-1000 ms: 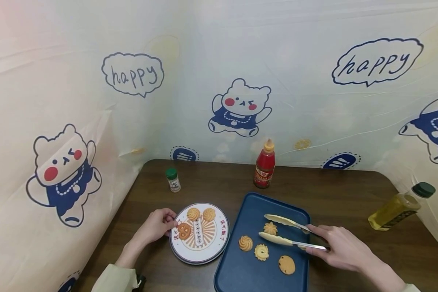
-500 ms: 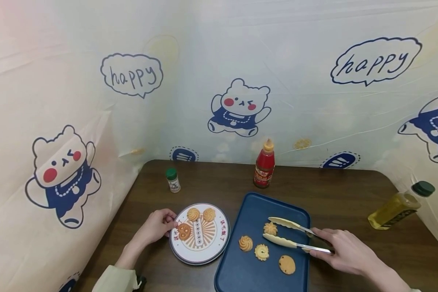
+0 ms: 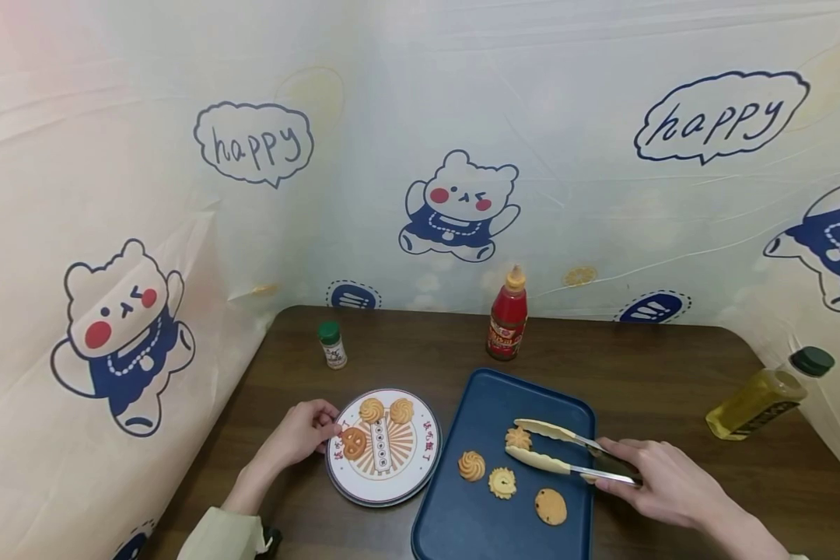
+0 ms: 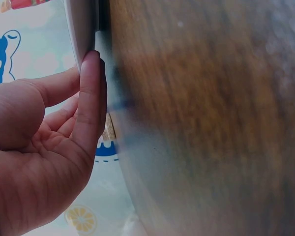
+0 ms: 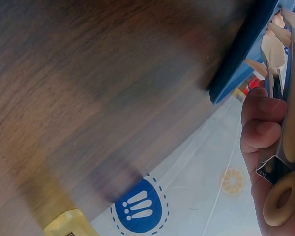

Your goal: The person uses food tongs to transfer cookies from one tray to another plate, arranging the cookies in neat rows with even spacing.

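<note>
My left hand (image 3: 299,432) pinches the left rim of a white printed plate (image 3: 409,478), thumb on top and fingers beneath, as the left wrist view shows. On that plate lie two swirl cookies (image 3: 371,411) and a pretzel-shaped cookie (image 3: 354,443). With my right hand (image 3: 665,478) I hold a pair of tongs (image 3: 588,459) with cream tips, spread apart. A star-shaped cookie (image 3: 519,438) lies between those tips on a dark blue tray (image 3: 455,529). The tray also bears a swirl cookie (image 3: 471,466), a ring-edged cookie (image 3: 502,483) and a round cookie (image 3: 550,506).
A red sauce bottle (image 3: 507,319) stands behind the tray. At the back left is a green-capped shaker (image 3: 332,346). An oil bottle (image 3: 763,400) stands on the right side of the wooden table (image 3: 413,342). Another plate's edge shows under the top plate.
The tongs and my right hand have shifted slightly right, and the tips have stayed around the star-shaped cookie. My left hand keeps its place at the plate.
</note>
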Tool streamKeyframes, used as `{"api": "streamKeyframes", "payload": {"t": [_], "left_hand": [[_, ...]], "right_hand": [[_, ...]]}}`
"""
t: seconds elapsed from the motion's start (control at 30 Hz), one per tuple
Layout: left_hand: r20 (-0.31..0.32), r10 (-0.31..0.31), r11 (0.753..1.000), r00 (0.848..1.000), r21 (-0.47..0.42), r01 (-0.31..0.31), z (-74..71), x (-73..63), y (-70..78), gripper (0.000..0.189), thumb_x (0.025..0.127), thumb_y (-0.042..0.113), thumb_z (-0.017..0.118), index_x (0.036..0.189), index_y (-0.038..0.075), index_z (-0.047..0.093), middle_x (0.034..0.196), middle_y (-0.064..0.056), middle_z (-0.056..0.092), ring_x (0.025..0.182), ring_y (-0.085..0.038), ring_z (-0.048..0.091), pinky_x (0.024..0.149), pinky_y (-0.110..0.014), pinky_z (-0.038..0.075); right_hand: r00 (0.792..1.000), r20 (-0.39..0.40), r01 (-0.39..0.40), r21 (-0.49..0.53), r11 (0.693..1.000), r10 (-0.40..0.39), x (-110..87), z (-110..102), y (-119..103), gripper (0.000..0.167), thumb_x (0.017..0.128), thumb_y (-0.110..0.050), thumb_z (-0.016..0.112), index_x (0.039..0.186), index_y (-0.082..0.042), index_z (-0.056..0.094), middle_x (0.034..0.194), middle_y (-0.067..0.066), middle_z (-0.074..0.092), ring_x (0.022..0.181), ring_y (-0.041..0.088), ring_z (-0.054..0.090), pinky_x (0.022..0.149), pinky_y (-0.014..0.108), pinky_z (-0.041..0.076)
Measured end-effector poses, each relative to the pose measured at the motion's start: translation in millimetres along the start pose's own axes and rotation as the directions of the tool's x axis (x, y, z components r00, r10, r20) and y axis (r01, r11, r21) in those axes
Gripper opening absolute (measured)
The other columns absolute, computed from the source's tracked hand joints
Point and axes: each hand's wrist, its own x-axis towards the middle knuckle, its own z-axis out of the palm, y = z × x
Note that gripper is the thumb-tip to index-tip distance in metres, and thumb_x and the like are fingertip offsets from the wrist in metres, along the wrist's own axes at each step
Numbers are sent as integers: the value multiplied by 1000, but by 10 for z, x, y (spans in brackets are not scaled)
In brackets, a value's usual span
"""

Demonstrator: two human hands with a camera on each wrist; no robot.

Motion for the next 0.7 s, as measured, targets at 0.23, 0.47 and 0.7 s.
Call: {"api": "streamKeyframes", "payload": {"t": [0.23,0.47,0.7], "left_hand": [[-6,-10,1000,1000,-2,10,4,-3,-3,17,90,-1,70,106,-3,65,82,-8,57,68,-19,58,57,-30,57],[-6,-11,1000,1000,-5,11,5,-5,4,16,90,-1,70,106,-3,65,82,-8,57,68,-19,58,57,-30,57],[-5,-13,1000,1000,-10,13,12,-4,5,16,90,-2,70,105,-3,65,82,-8,56,68,-19,58,58,-30,57]], "right_hand": [[1000,-4,-4,-8,1000,4,-5,9,10,66,92,-57,63,124,0,68,110,10,72,70,-4,51,57,22,44],[1000,0,-7,-4,1000,7,0,14,13,66,92,-58,63,124,0,68,110,10,72,69,-3,50,57,21,42],[1000,-17,4,-14,1000,-5,-5,15,8,64,92,-56,64,123,0,69,108,10,73,69,-4,50,57,21,43]]}}
